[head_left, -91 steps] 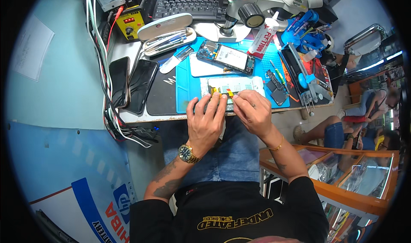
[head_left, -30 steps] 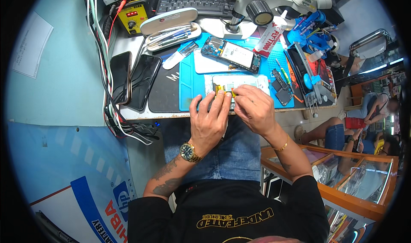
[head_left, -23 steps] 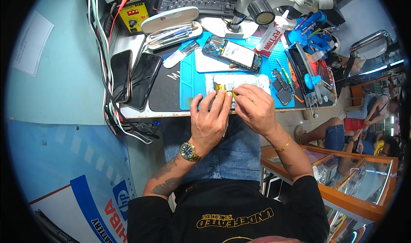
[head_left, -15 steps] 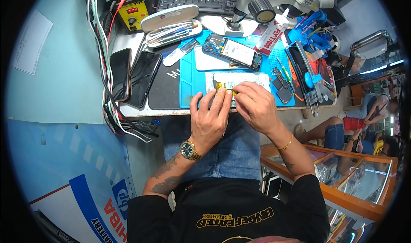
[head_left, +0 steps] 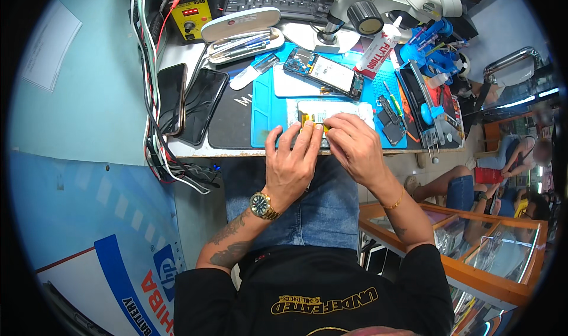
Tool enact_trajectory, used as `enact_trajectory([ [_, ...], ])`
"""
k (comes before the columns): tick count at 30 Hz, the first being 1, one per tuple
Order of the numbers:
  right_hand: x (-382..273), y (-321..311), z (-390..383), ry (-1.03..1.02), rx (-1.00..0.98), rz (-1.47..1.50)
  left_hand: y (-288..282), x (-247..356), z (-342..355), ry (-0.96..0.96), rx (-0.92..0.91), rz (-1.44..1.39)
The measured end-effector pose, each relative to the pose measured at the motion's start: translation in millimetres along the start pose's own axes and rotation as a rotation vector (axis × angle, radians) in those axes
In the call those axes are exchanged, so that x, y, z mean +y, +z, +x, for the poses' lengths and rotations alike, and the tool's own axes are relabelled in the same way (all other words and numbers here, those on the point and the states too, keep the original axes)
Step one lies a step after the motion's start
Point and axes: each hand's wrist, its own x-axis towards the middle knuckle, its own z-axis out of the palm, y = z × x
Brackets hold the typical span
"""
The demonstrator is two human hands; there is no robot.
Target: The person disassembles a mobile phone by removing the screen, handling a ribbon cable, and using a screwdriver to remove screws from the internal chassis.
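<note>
The left hand reaches forward, fingers extended and slightly spread, fingertips at a shiny yellow strip. The flat, white rectangular panel lies over the blue rubbery mat, just ahead of both hands, long axis left to right, its strip-bearing end pointing left. The right hand curls at its near side; whether its fingertips close on anything, I cannot tell.

Large lettering marks the tube at far right, the poster at near left and the shirt. Red digits light the station at far left. Print on the white panel is too small.
</note>
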Motion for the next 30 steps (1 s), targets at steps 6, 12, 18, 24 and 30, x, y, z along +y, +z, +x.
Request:
enact_trajectory([
  [6,-11,2,-7,0.055,-0.003,-0.061,1,2,-2,0.0,-0.004,-0.015],
  [12,-17,-15,-6,0.079,-0.083,-0.061,-1,1,-3,0.012,-0.008,-0.043],
  [18,-10,-30,-9,0.124,0.068,-0.095,-25,-3,11,0.056,-0.096,-0.138],
  [24,-36,-24,-60,0.712,0.532,0.502,-34,-13,39,0.002,-0.029,-0.249],
  [30,-64,10,-100,0.827,0.267,0.743,-30,-29,80,0.071,-0.355,-0.284],
])
